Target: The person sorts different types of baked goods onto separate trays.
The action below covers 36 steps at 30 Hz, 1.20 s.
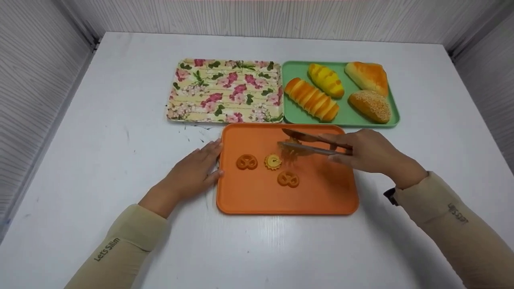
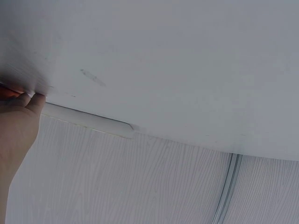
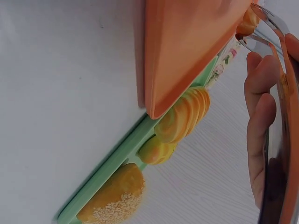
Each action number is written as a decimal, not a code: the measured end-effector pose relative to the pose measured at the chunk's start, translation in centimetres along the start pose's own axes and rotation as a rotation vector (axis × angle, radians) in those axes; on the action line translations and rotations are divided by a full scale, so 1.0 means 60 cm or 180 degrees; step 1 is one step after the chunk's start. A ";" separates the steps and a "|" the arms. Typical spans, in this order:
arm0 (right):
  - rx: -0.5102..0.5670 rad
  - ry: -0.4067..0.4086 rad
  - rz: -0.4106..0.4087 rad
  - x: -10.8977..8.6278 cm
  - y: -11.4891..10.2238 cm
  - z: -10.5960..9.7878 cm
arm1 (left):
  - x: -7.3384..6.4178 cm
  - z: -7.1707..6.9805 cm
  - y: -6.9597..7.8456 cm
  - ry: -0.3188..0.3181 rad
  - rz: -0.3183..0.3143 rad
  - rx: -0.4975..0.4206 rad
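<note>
My right hand (image 1: pixel 369 152) grips a pair of metal tongs (image 1: pixel 313 138) above the orange tray (image 1: pixel 321 200). Between the tong tips is a small orange-brown piece (image 3: pixel 250 21), blurred in the head view; its exact kind I cannot tell. On the tray lie two pretzel-shaped pieces, the left pretzel (image 1: pixel 247 162) and the lower pretzel (image 1: pixel 288 179). A round yellow piece with a scalloped edge (image 1: pixel 273 161) sits between them. My left hand (image 1: pixel 192 172) touches the tray's left edge with fingers extended; the left wrist view shows only part of this hand.
Behind the orange tray stand a floral tray (image 1: pixel 225 90) and a green tray (image 1: pixel 341 117). The green one holds a ridged bread (image 1: pixel 312 99), a yellow bread (image 1: pixel 326 80), a sesame bun (image 1: pixel 370 106) and a golden bread (image 1: pixel 367 77). Patterned walls (image 1: pixel 257 18) border the white table (image 1: pixel 120 100).
</note>
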State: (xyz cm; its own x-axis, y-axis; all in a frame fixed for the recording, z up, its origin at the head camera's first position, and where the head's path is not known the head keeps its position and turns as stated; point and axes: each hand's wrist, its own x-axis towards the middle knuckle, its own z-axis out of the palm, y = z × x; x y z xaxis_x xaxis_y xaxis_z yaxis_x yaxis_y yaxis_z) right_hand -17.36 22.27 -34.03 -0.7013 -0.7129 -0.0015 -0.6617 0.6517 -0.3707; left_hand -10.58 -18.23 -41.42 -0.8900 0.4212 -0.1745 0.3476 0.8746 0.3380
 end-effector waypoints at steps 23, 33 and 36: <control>0.0174 0.0179 0.0457 0.133 -0.001 0.012 | 0.001 0.003 -0.003 -0.0035 0.0004 -0.0010; 0.0155 0.0096 0.0687 0.162 0.006 0.030 | 0.000 0.002 -0.004 -0.0021 0.0030 0.0021; 0.0148 0.0076 0.0701 0.166 0.008 0.033 | 0.000 0.002 -0.005 -0.0003 0.0037 0.0015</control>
State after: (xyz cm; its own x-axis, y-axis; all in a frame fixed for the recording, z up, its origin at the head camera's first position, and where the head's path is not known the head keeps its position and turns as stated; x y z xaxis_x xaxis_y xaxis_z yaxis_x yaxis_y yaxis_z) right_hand -24.15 14.96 -36.09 -0.8340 -0.5479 -0.0655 -0.4792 0.7780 -0.4063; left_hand -10.65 -18.45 -41.66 -0.8856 0.4316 -0.1714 0.3594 0.8707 0.3357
